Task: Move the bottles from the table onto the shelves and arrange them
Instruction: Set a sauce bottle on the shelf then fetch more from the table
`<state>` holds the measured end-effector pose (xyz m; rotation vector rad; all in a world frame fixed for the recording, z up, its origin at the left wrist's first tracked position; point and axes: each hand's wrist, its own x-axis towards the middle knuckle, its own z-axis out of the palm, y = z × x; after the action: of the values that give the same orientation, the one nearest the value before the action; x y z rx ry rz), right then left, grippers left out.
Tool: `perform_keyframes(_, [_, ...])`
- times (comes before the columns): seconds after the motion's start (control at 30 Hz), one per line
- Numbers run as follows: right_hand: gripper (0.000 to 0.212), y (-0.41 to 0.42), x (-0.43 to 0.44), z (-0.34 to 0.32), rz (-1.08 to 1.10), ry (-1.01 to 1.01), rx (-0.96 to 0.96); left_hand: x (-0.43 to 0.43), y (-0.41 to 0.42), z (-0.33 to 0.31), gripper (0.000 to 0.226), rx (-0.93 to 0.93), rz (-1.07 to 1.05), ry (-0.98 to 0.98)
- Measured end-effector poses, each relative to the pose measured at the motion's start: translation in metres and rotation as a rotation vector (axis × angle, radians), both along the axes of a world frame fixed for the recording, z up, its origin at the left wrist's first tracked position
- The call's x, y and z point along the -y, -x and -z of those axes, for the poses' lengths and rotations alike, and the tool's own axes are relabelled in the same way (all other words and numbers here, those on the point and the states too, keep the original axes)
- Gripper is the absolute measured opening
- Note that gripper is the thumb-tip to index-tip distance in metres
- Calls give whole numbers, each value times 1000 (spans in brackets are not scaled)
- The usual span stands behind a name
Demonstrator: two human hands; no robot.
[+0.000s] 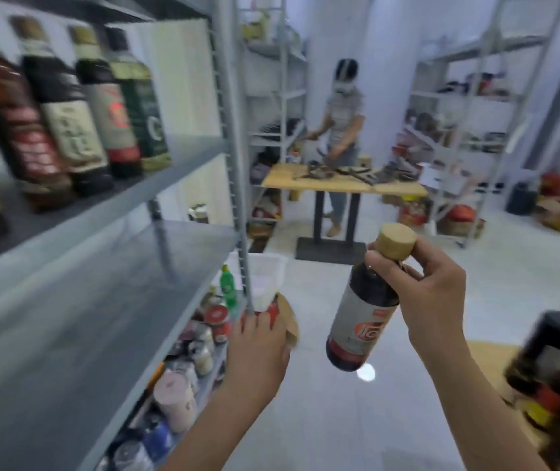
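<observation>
Grey metal shelves run along your left; a row of bottles stands on the upper board, close to its front edge; your right hand grips the tan-capped bottle by the neck, fingers curled just under the cap, the bottle tilted in the air off the shelves' front edge; your left hand sits lower, against a red-and-tan thing beside the shelf post, too blurred to tell whether it grips; a second bottle stands on the table at your right.

Bare left hand, bare right hand, forearms bare too
</observation>
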<state>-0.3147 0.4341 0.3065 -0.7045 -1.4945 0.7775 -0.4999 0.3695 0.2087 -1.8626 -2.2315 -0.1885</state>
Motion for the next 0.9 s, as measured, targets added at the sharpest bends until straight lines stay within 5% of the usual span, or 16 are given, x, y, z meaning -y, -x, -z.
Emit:
perform_keyframes(0.23, [16,161,-38,-37,-223,-147,-118,-5,117,-57,36,-117,-255,-182])
perform_keyframes(0.4, [29,242,-71,-77,-365,-168,-223,-18,183,-90,55,-176,-355,-311])
perform_keyframes(0.63, [18,323,-127,-131,-543,-154,-343,-55,238,-105,56,-621,-538,-256])
perform_keyframes(0.77, [19,354,-172,-137,-645,-171,-378,-94,255,-90,31,-850,-567,-221])
perform_keyframes(0.9, [17,379,-221,-137,-666,-218,-343,-142,271,-79,30,-1032,-625,-285])
